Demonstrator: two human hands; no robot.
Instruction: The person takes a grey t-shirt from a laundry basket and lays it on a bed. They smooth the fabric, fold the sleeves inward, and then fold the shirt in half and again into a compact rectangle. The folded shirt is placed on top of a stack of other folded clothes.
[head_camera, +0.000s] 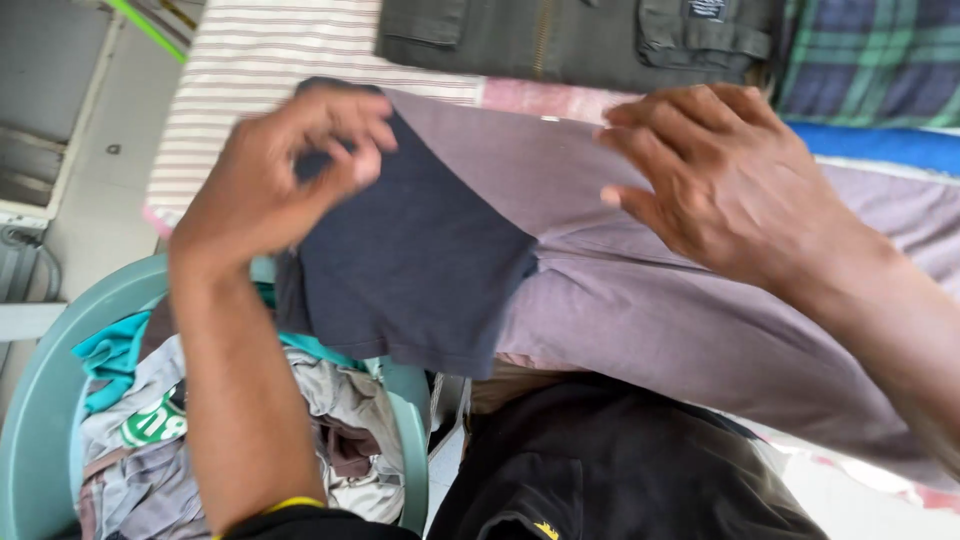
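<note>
The biggest thing is the mauve garment (640, 310), spread flat over the ironing surface (250, 70) from the centre out to 3 o'clock. It looks like thin, soft cloth, light and limp, so I judge it will fold and slide easily and is best taken at an edge or a corner. Its dark navy sleeve part (420, 270) hangs at the centre toward 6 o'clock. At 7 o'clock a green plastic chair (40, 400) holds a heap of mixed clothes (150, 440). At 12 o'clock lies an olive jacket (560, 35), and at 2 o'clock a plaid cloth (880, 60). The right hand (730, 180) lies palm down on the mauve cloth, fingers spread and open, pressing and gripping nothing. The left hand (280, 175), at 10 o'clock, is raised with bent wrist, and its fingers pinch the top edge of the navy part.
</note>
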